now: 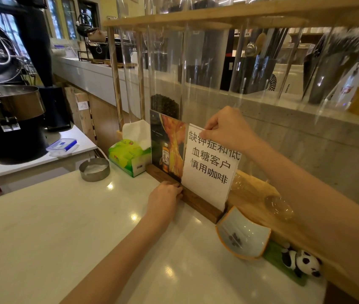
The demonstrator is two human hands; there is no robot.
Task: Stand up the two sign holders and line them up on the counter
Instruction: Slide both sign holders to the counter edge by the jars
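Two sign holders stand upright side by side at the back of the white counter. The left holder shows an orange drink advert on a dark wooden base. The right holder carries a white sheet with black Chinese characters on its own wooden base. My right hand pinches the top edge of the white sign. My left hand rests against the wooden bases where the two holders meet, fingers curled on the wood.
A green tissue box and a round metal ashtray sit left of the holders. A curved white dish and a panda toy lie to the right. Behind stands a wooden rack of clear tubes; a black roaster is at far left.
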